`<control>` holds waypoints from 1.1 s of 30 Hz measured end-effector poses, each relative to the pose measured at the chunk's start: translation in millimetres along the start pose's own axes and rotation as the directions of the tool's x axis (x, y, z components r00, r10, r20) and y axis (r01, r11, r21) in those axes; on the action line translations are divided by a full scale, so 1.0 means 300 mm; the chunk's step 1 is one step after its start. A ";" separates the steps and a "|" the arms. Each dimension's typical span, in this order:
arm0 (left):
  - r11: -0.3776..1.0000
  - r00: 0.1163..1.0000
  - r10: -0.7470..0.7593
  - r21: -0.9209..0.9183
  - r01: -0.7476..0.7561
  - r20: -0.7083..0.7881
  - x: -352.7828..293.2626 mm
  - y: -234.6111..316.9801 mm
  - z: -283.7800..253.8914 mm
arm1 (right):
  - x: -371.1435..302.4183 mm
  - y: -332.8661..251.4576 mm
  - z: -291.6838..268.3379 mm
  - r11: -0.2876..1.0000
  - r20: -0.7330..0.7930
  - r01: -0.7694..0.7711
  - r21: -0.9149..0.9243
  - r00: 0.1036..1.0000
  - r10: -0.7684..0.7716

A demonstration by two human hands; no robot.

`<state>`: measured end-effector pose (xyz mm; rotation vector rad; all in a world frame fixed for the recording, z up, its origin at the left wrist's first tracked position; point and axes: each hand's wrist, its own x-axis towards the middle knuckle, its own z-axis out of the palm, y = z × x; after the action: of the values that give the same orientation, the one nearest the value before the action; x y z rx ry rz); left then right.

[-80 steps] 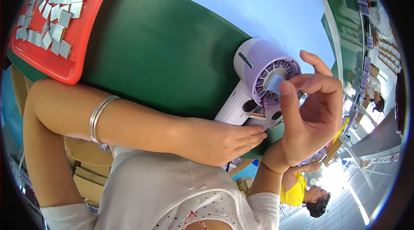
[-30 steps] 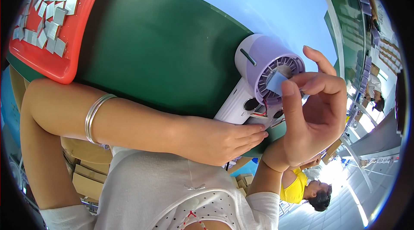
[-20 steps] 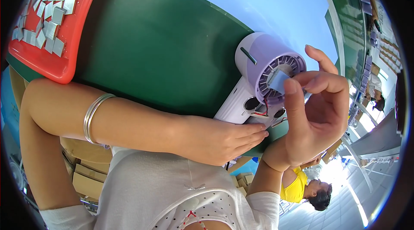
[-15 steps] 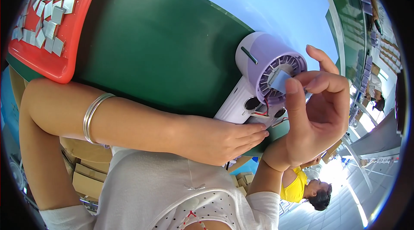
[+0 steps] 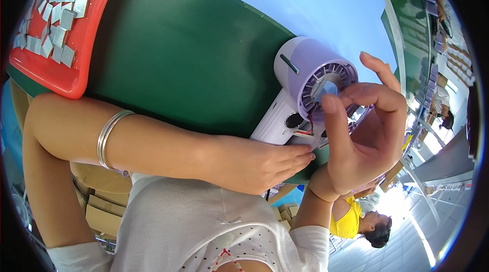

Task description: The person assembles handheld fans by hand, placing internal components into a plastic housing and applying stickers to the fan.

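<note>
A lilac-and-white fan-like body [image 5: 297, 83] is positioned on the green surface [image 5: 193, 58], right of centre, with the open end of its drum [image 5: 310, 58] turned toward the right hand [image 5: 367, 129]. Inside this end a ring of slots is exposed, and within the ring a small pale-blue square plate [image 5: 326, 90] is seen at a tilt. The plate is pinched at its near edge between the thumb and index finger of the right hand, which are brought almost together; another finger is raised and held apart. The left hand [image 5: 254, 164] is laid across the lower end of the white handle [image 5: 272, 123], its fingers extended and set side by side; its thumb is concealed, so whether the handle is clasped cannot be told. Beside the handle, near the left hand, red wires [image 5: 310, 126] and a white connector [image 5: 304, 134] are exposed. A slender dark bar [image 5: 289, 64] is borne on the side of the drum. At upper left, a red tray [image 5: 89, 42] is occupied by many silvery square plates [image 5: 66, 19], some overlapping. A blue sheet [image 5: 305, 7] is spread behind the fan-like body. On the left forearm [image 5: 158, 142], silver bangles [image 5: 104, 139] are worn. Off the surface, cardboard boxes [image 5: 104, 216] are stacked at lower left, and a person in yellow [image 5: 346, 219] is seen at lower right.
</note>
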<state>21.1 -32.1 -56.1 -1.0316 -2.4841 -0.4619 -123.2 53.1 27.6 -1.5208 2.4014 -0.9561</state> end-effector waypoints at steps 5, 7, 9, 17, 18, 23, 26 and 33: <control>0.999 0.999 0.038 0.013 -0.038 -0.013 0.013 0.000 0.001 | -0.052 0.021 -0.042 0.989 -0.262 -0.085 0.121 0.958 0.115; 0.999 0.999 0.018 -0.029 -0.019 -0.040 0.011 0.004 0.005 | -0.085 0.050 -0.058 0.989 -0.341 -0.063 0.133 0.934 0.105; 0.999 0.999 0.025 -0.041 -0.027 -0.036 0.015 0.001 0.003 | -0.139 0.086 -0.071 0.997 -0.362 -0.030 0.074 0.931 0.055; 0.995 1.000 0.020 -0.097 -0.020 -0.003 0.027 -0.016 -0.008 | -0.361 0.057 -0.010 0.908 -0.310 -0.411 0.076 0.856 0.414; 0.994 0.999 0.041 -0.106 -0.041 -0.003 0.030 -0.021 -0.012 | -0.357 0.040 0.008 0.880 -0.304 -0.462 0.111 0.827 0.473; 0.998 0.996 0.065 -0.025 -0.063 0.060 0.035 -0.028 -0.025 | -0.351 0.012 0.026 0.819 -0.331 -0.521 0.242 0.749 0.574; 0.998 0.997 0.056 -0.021 -0.055 0.059 0.036 -0.025 -0.024 | -0.368 0.014 0.023 0.848 -0.420 -0.430 0.309 0.738 0.528; 0.999 0.998 0.042 -0.034 -0.041 0.041 0.034 -0.016 -0.021 | -0.354 0.038 -0.033 0.965 -0.385 -0.148 0.214 0.896 0.223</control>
<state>12.6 -32.2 -46.5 -1.1144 -2.4942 -0.4752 -85.4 151.4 6.8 -1.0875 2.5747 -1.5228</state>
